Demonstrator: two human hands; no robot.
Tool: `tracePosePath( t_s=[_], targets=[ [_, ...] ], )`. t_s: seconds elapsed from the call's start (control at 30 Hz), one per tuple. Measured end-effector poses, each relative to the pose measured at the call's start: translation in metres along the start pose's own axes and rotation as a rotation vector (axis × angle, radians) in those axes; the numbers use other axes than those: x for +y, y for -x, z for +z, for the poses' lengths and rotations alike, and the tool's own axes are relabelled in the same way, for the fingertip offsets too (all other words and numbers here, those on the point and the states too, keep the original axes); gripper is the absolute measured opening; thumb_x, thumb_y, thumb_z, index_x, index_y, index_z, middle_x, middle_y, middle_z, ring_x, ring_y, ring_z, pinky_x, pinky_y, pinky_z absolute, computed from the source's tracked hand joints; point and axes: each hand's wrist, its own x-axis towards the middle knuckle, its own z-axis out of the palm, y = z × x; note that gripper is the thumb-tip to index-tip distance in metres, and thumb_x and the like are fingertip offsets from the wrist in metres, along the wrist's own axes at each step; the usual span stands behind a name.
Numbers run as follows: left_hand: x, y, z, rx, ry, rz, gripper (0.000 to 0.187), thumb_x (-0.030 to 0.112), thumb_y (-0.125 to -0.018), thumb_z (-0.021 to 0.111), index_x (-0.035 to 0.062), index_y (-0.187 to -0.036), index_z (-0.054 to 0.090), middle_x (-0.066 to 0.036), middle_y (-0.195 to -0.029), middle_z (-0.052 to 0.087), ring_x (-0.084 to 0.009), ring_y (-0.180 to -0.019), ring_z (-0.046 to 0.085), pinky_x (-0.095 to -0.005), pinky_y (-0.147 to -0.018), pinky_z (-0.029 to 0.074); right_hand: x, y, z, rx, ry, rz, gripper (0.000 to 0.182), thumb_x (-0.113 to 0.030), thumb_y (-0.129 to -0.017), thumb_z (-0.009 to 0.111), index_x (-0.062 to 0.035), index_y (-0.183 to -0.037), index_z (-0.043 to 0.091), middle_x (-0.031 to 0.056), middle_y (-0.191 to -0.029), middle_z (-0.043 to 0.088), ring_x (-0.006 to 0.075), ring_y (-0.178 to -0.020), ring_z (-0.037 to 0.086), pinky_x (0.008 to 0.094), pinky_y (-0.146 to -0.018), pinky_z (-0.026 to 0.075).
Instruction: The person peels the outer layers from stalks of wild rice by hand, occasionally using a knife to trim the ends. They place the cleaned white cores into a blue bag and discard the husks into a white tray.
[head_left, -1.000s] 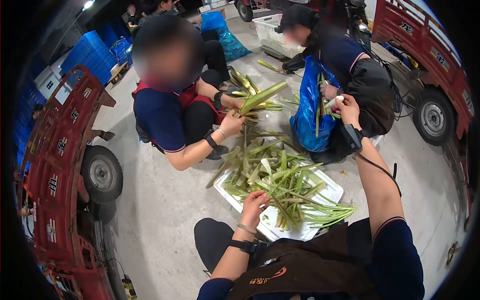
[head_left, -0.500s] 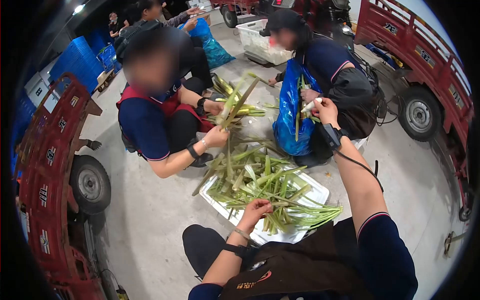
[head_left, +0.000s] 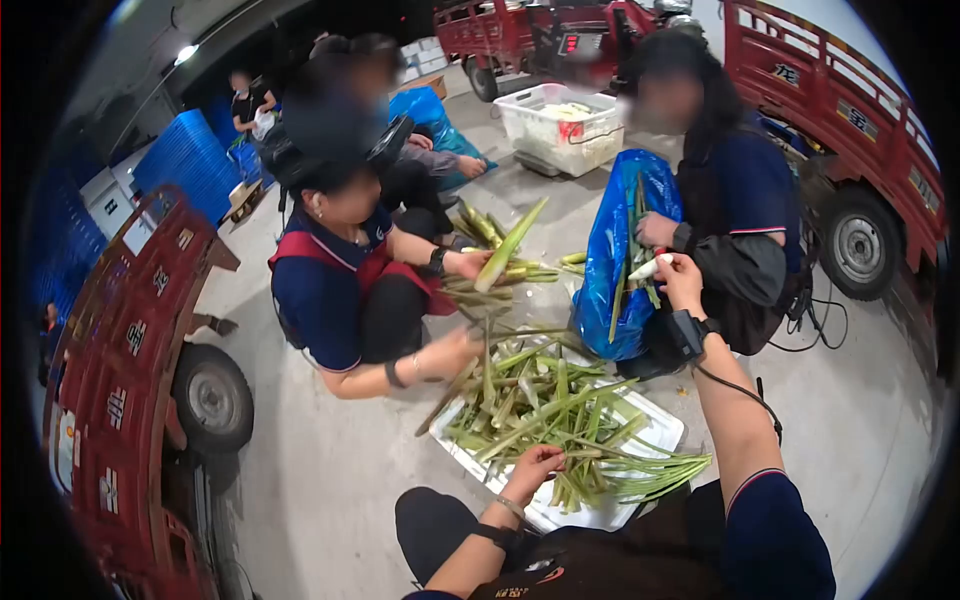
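My right hand [head_left: 682, 283] is closed around a peeled white shoot [head_left: 651, 267], stretched out beside a blue plastic bag [head_left: 625, 300]. Close over a heap of green leaves and husks [head_left: 540, 400], my left hand [head_left: 536, 472] has its fingers curled together; I cannot tell what is in them. The heap covers most of a white foam tray [head_left: 655, 425] in front of my knees. Long thin green stems [head_left: 650, 475] spread out over the tray's right side.
A co-worker in a red apron [head_left: 320, 270] squats at the left, holding a green shoot [head_left: 512, 245]. Another co-worker [head_left: 740, 190] squats at the right with the blue bag. Behind stands a white crate [head_left: 560, 130]. Red carts [head_left: 135, 370] flank both sides.
The camera view has shifted. The left co-worker's hands have moved apart, one dropping towards the heap in a blur. The right co-worker's head has lifted. My right hand still holds the white shoot.
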Motion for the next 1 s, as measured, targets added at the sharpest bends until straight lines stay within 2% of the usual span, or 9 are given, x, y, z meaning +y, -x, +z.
tracePosePath(
  t_s=[0.17, 0.23, 0.37, 0.53, 0.6, 0.63, 0.7, 0.77, 1.0],
  targets=[
    [-0.006, -0.019, 0.008, -0.045, -0.055, 0.047, 0.033, 0.024, -0.086, 0.067, 0.005, -0.111, 0.057, -0.003, -0.098, 0.064, -0.013, -0.09, 0.062, -0.0269, -0.076, 0.048, 0.004, -0.008, -0.007, -0.024, 0.024, 0.014, 0.024, -0.018, -0.086, 0.066, -0.0016, -0.102, 0.058, 0.0041, -0.083, 0.063, 0.0112, -0.07, 0.063, 0.0238, -0.052, 0.047],
    [-0.022, -0.038, 0.02, -0.099, -0.554, 0.32, 0.047, 0.028, -0.081, 0.071, 0.0021, -0.116, 0.055, -0.007, -0.101, 0.065, -0.0201, -0.09, 0.063, -0.0313, -0.078, 0.05, 0.003, -0.009, -0.01, -0.016, -0.033, 0.009, 0.025, -0.017, -0.086, 0.066, -0.0014, -0.104, 0.059, 0.0055, -0.085, 0.064, 0.013, -0.071, 0.064, 0.0241, -0.052, 0.048],
    [-0.016, -0.04, 0.074, -0.282, -0.872, 0.317, 0.058, 0.033, -0.075, 0.073, 0.0024, -0.121, 0.054, -0.014, -0.111, 0.062, -0.0287, -0.101, 0.06, -0.0377, -0.088, 0.048, -0.002, -0.02, -0.016, -0.084, -0.062, -0.002, 0.029, -0.018, -0.086, 0.066, -0.0002, -0.108, 0.058, 0.006, -0.089, 0.065, 0.0138, -0.073, 0.064, 0.0238, -0.058, 0.049],
    [-0.056, -0.064, 0.124, -0.559, -1.487, 0.408, 0.084, 0.043, -0.07, 0.075, 0.0101, -0.137, 0.038, -0.022, -0.141, 0.036, -0.0388, -0.122, 0.046, -0.046, -0.102, 0.037, 0.006, -0.018, -0.016, -0.068, -0.137, -0.093, 0.026, -0.021, -0.085, 0.069, -0.0021, -0.101, 0.061, 0.0057, -0.084, 0.065, 0.0113, -0.07, 0.063, 0.0227, -0.057, 0.048],
    [-0.056, -0.069, 0.142, -0.692, -1.51, 0.234, 0.087, 0.036, -0.07, 0.075, 0.0054, -0.139, 0.033, -0.023, -0.144, 0.03, -0.0383, -0.134, 0.029, -0.0547, -0.105, 0.031, -0.008, -0.014, -0.02, -0.068, 0.144, -0.059, 0.038, -0.041, -0.082, 0.069, -0.0058, -0.095, 0.065, 0.0035, -0.07, 0.064, 0.0094, -0.063, 0.06, 0.0228, -0.058, 0.048],
    [-0.07, -0.075, 0.147, -0.728, -1.509, 0.266, 0.09, 0.036, -0.068, 0.077, 0.0036, -0.139, 0.032, -0.022, -0.145, 0.028, -0.0385, -0.135, 0.027, -0.0572, -0.105, 0.03, -0.006, -0.012, -0.021, -0.068, 0.098, -0.07, 0.033, -0.022, -0.084, 0.07, 0.0001, -0.107, 0.06, 0.0067, -0.082, 0.066, 0.0116, -0.067, 0.062, 0.0229, -0.056, 0.048],
    [-0.075, -0.075, 0.159, -0.718, -1.558, 0.314, 0.098, 0.04, -0.069, 0.077, 0.0012, -0.143, 0.025, -0.023, -0.149, 0.021, -0.0385, -0.139, 0.019, -0.0561, -0.107, 0.026, 0.012, -0.016, -0.027, -0.048, -0.157, -0.092, 0.03, -0.022, -0.083, 0.071, 0.0008, -0.102, 0.063, 0.008, -0.087, 0.068, 0.0132, -0.08, 0.066, 0.0233, -0.063, 0.05],
    [-0.108, -0.09, 0.16, -0.727, -1.557, 0.379, 0.1, 0.04, -0.07, 0.076, 0.0042, -0.145, 0.021, -0.023, -0.151, 0.013, -0.037, -0.141, 0.013, -0.053, -0.112, 0.014, 0.004, -0.01, -0.028, -0.098, -0.132, -0.006, 0.02, -0.013, -0.087, 0.065, 0.0022, -0.098, 0.059, 0.012, -0.082, 0.067, 0.0165, -0.07, 0.066, 0.0249, -0.058, 0.051],
    [-0.155, -0.112, 0.186, -0.621, -1.638, 0.554, 0.099, 0.037, -0.071, 0.077, 0.0034, -0.145, 0.02, -0.023, -0.151, 0.01, -0.041, -0.141, 0.008, -0.0548, -0.112, 0.009, -0.009, 0.013, -0.032, -0.102, -0.106, -0.055, 0.019, -0.011, -0.086, 0.065, 0.0038, -0.095, 0.059, 0.0107, -0.081, 0.066, 0.0147, -0.069, 0.065, 0.0232, -0.058, 0.05]
  ],
)
